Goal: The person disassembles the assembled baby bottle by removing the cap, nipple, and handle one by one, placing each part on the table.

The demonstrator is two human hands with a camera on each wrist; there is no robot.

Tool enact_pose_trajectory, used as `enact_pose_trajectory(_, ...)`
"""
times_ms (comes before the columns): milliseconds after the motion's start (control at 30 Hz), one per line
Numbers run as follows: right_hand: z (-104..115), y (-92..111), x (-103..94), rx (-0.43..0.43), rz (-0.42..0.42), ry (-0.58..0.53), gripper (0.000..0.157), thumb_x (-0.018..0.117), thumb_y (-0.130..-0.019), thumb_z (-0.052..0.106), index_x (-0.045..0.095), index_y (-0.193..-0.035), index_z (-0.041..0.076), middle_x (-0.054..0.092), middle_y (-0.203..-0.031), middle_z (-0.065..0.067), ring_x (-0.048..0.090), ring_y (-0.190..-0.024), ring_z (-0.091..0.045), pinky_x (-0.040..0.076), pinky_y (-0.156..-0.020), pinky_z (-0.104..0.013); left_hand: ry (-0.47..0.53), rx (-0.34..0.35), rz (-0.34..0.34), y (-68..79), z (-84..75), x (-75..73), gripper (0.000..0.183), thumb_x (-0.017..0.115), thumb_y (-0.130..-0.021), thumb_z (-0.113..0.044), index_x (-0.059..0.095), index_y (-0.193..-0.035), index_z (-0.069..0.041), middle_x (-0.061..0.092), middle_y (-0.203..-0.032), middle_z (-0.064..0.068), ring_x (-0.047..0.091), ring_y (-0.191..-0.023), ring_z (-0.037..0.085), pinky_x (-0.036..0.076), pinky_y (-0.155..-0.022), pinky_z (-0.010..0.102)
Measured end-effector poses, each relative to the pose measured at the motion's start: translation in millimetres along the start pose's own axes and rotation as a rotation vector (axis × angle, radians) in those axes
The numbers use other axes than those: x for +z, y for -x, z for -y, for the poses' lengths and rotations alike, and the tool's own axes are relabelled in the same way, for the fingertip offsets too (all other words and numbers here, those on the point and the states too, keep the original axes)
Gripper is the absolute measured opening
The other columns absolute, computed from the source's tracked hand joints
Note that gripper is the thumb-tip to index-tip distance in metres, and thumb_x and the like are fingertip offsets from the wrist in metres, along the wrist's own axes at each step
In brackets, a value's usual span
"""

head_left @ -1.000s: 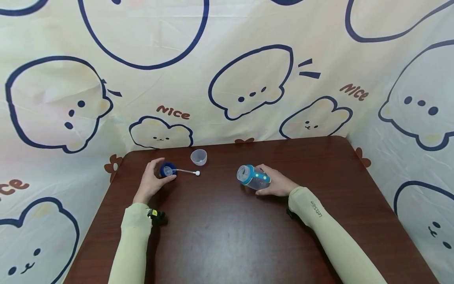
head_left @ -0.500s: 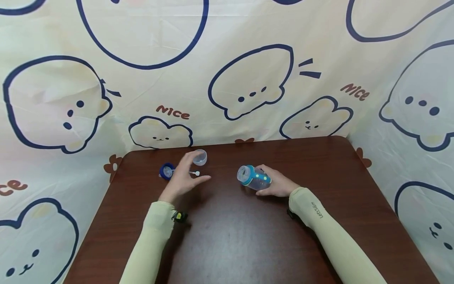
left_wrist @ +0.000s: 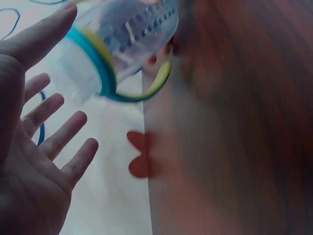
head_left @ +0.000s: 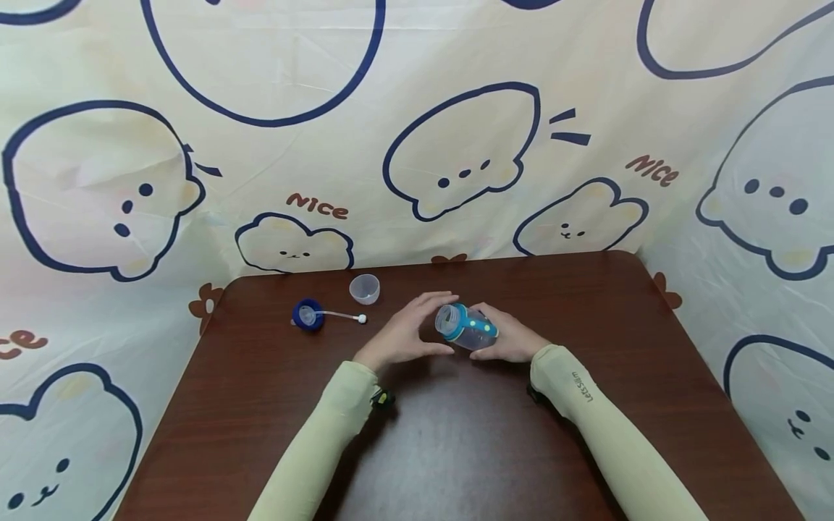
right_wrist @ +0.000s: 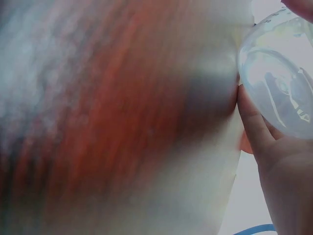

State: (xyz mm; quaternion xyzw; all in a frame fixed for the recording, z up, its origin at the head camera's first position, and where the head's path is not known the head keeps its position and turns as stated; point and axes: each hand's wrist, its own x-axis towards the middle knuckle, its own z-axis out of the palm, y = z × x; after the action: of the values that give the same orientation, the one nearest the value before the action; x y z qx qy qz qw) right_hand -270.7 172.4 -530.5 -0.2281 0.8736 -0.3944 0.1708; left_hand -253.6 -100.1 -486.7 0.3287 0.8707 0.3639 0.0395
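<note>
My right hand (head_left: 510, 334) grips a clear baby bottle (head_left: 478, 336) by its body, tilted with its uncapped mouth to the left. A blue and yellow collar with a curved handle (left_wrist: 164, 78) rings its neck, and printed marks run along its side in the left wrist view. The right wrist view shows the bottle's clear base (right_wrist: 281, 83) against the fingers. My left hand (head_left: 410, 334) is spread around the mouth end, thumb and fingers apart and nothing held in it. In the left wrist view, the left fingers (left_wrist: 73, 125) are extended below the bottle's neck.
On the dark wooden table (head_left: 417, 449), a blue lid (head_left: 308, 315) lies at the left with a thin straw (head_left: 339, 314) ending in a white tip. Behind it stands a small clear cup-shaped cover (head_left: 365, 289). A printed curtain (head_left: 456, 231) hangs along the table's far edge.
My left hand has left the blue lid and moved right, past the clear cover, to the bottle's mouth. The lid and straw lie on the table. My right hand and the bottle have hardly moved.
</note>
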Motion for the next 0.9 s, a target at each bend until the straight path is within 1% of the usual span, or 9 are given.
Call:
enact_pose_trajectory(67, -0.4, -0.3, 0.5, -0.008, 0.001, 0.003, 0.086, 0.092, -0.079, 0.033, 0.042, -0.148, 0.021, 0.057, -0.138, -0.002, 0.057, -0.126, -0.024, 0.047, -0.11, -0.054, -0.004, 0.012, 0.026, -3.0, -3.1, 4.8, 0.087, 0.09, -0.082, -0.036, 0.044, -0.156, -0.034, 0.042, -0.16, -0.005, 0.041, -0.146, 0.018, 0.044, -0.116, 0.051)
enact_pose_trajectory(133, -0.4, -0.7, 0.7, -0.01, 0.0, 0.01, 0.087, 0.092, -0.079, 0.034, 0.042, -0.148, 0.021, 0.057, -0.139, -0.002, 0.056, -0.126, -0.024, 0.048, -0.109, -0.053, -0.017, 0.015, 0.039, -4.7, -5.2, 8.4, 0.082, 0.087, -0.084, -0.038, 0.046, -0.155, -0.033, 0.042, -0.159, -0.005, 0.043, -0.145, 0.018, 0.046, -0.115, 0.049)
enact_pose_trajectory(267, 0.5, -1.4, 0.7, 0.0, 0.004, 0.014, 0.086, 0.092, -0.079, 0.033, 0.041, -0.147, 0.021, 0.057, -0.139, -0.003, 0.057, -0.125, -0.024, 0.049, -0.108, -0.052, -0.029, 0.009, 0.032, -5.9, -7.7, 12.0, 0.07, 0.083, -0.089, -0.035, 0.051, -0.152, -0.032, 0.046, -0.155, -0.003, 0.047, -0.141, 0.019, 0.048, -0.113, 0.046)
enact_pose_trajectory(367, 1.2, -1.0, 0.5, 0.007, 0.008, 0.009, 0.085, 0.092, -0.08, 0.03, 0.041, -0.148, 0.021, 0.057, -0.138, -0.003, 0.057, -0.124, -0.024, 0.049, -0.108, -0.051, -0.011, 0.007, 0.019, -6.4, -8.6, 12.6, 0.066, 0.082, -0.09, -0.03, 0.053, -0.149, -0.031, 0.048, -0.153, 0.0, 0.049, -0.137, 0.021, 0.049, -0.111, 0.047)
enact_pose_trajectory(600, 1.0, 0.2, 0.3, 0.002, 0.011, 0.003, 0.083, 0.091, -0.081, 0.028, 0.041, -0.147, 0.021, 0.056, -0.138, -0.003, 0.057, -0.124, -0.024, 0.05, -0.108, -0.052, 0.026, -0.006, 0.014, -8.0, -6.7, 14.0, 0.065, 0.083, -0.09, -0.028, 0.054, -0.148, -0.033, 0.048, -0.152, -0.001, 0.052, -0.135, 0.021, 0.049, -0.111, 0.047)
enact_pose_trajectory(900, 0.6, -0.6, 0.3, 0.014, 0.003, -0.008, 0.085, 0.092, -0.08, 0.029, 0.041, -0.147, 0.023, 0.056, -0.14, -0.002, 0.056, -0.127, -0.025, 0.048, -0.109, -0.053, 0.051, -0.02, 0.016, -9.8, -4.1, 13.7, 0.064, 0.083, -0.089, -0.027, 0.055, -0.147, -0.031, 0.05, -0.148, -0.002, 0.053, -0.131, 0.019, 0.05, -0.11, 0.045)
